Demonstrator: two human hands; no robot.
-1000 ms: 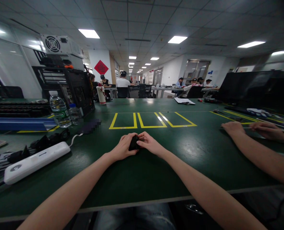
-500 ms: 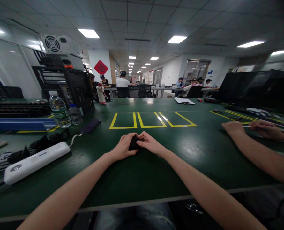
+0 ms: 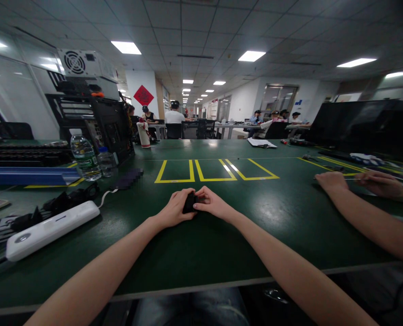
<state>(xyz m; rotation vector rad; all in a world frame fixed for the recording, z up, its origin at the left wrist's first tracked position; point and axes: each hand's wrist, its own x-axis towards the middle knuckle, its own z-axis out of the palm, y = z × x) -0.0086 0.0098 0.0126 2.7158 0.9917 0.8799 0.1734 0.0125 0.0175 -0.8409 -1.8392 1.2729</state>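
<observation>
Small black blocky object, work apparently ongoing: left hand clasps it; right hand pinches edge between fingers, thumb slid slightly lower.

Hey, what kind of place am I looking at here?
Probably an open-plan office used as an electronics workshop: a black computer case stands on the green worktop, a power supply unit sits above it, and people sit further back.
</observation>
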